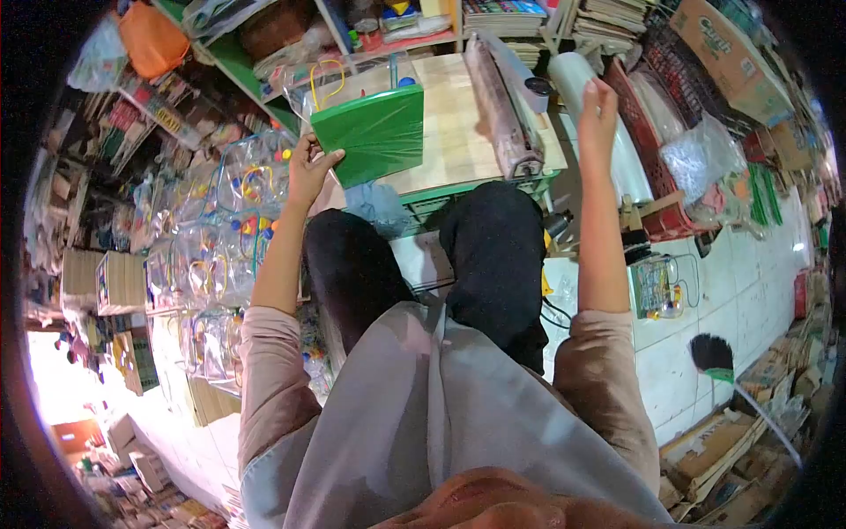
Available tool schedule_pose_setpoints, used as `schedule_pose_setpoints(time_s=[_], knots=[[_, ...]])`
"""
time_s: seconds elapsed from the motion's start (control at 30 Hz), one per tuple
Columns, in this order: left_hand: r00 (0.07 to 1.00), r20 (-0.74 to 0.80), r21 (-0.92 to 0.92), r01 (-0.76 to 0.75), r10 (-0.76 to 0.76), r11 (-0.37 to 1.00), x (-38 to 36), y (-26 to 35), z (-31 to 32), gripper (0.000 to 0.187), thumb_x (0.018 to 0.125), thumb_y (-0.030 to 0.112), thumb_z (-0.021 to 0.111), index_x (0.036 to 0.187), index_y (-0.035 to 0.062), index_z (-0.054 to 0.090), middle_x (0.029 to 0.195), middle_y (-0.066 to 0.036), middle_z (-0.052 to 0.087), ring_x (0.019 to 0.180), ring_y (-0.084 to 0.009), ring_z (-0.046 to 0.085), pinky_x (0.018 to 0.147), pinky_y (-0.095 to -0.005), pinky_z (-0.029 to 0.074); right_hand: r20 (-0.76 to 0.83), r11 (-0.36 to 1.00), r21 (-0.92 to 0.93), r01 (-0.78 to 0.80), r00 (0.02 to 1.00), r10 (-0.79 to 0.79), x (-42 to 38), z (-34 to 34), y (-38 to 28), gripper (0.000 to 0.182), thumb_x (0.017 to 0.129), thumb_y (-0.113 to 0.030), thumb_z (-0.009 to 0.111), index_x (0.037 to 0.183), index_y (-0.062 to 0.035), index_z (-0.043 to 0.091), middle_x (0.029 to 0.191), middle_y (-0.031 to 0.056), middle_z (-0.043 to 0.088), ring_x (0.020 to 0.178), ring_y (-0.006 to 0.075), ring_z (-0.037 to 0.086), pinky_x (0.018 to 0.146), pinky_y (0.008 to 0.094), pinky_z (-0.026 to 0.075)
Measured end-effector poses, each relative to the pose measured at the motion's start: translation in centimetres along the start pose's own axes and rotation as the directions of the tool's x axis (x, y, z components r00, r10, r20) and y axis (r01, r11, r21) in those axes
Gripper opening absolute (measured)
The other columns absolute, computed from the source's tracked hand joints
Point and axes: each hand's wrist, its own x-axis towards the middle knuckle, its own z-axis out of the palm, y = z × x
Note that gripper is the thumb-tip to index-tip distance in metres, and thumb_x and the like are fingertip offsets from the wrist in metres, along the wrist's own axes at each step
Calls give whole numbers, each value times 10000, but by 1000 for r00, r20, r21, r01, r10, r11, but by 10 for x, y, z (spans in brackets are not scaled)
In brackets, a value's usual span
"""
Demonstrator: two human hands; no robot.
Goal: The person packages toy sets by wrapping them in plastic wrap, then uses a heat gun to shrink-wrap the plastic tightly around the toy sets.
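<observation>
My left hand (pixel 310 169) grips the lower left corner of a bead maze toy (pixel 374 132) in clear plastic wrap. The toy's flat green base faces me, with a yellow wire and a blue bead showing behind it. The toy is tilted over the left part of a light wooden bench top (pixel 451 132). My right hand (pixel 599 110) is raised with its fingers stretched out and nothing in them. It is beside a roll of clear plastic film (pixel 627 163); contact is hard to tell. A long, narrow, worn bar-shaped device (pixel 500 110) lies across the bench between my hands.
Many wrapped bead mazes (pixel 211 256) are piled at the left. A red crate (pixel 665 216) with a plastic bag (pixel 705 163) stands at the right. Another bead maze (pixel 661 291) and a brush (pixel 712 354) are on the white tiled floor. Shelves line the back.
</observation>
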Motion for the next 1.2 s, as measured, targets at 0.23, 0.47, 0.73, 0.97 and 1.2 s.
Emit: schedule_pose_setpoints(time_s=[0.23, 0.47, 0.73, 0.97, 1.2], knots=[[832, -461, 548, -7, 309, 837, 2, 65, -11, 570, 641, 230, 775, 1084, -1, 501, 1075, -123, 509, 1012, -243, 478, 848, -343, 399, -61, 998, 50, -25, 998, 28, -32, -39, -2, 347, 891, -271, 494, 1124, -14, 511, 1127, 122, 534, 1044, 213, 492, 892, 310, 366], [875, 469, 768, -470, 117, 436, 50, 111, 28, 472, 616, 47, 694, 1059, 38, 533, 1002, -139, 542, 944, -334, 530, 769, -392, 440, 68, 977, 171, 128, 988, -142, -79, -24, -47, 270, 850, -154, 541, 1091, -34, 541, 1118, 106, 554, 1011, 200, 521, 842, 311, 411], [837, 523, 681, -526, 165, 510, 38, 140, 12, 340, 653, 10, 654, 965, 23, 522, 948, -147, 558, 880, -344, 554, 733, -388, 448, 593, 912, 142, -384, 771, 232, -112, 48, -21, 467, 772, -248, 670, 1147, -36, 491, 1106, 125, 531, 1034, 198, 497, 811, 316, 438], [861, 435, 622, -500, 264, 603, 2, 212, -6, 326, 642, -10, 660, 941, 9, 531, 934, -145, 567, 879, -312, 562, 780, -345, 445, 683, 565, 325, -758, 601, 415, -78, 83, -26, 400, 785, -180, 670, 1108, 10, 530, 940, 89, 596, 740, 132, 582, 633, 254, 490], [856, 475, 558, -472, 204, 683, -7, 211, 1, 387, 638, -7, 690, 992, -2, 532, 1002, -130, 557, 893, -238, 554, 776, -305, 440, 602, 556, 380, -739, 654, 458, -85, 20, 13, 145, 780, -61, 648, 873, 45, 612, 721, 82, 606, 541, 128, 587, 494, 223, 502]])
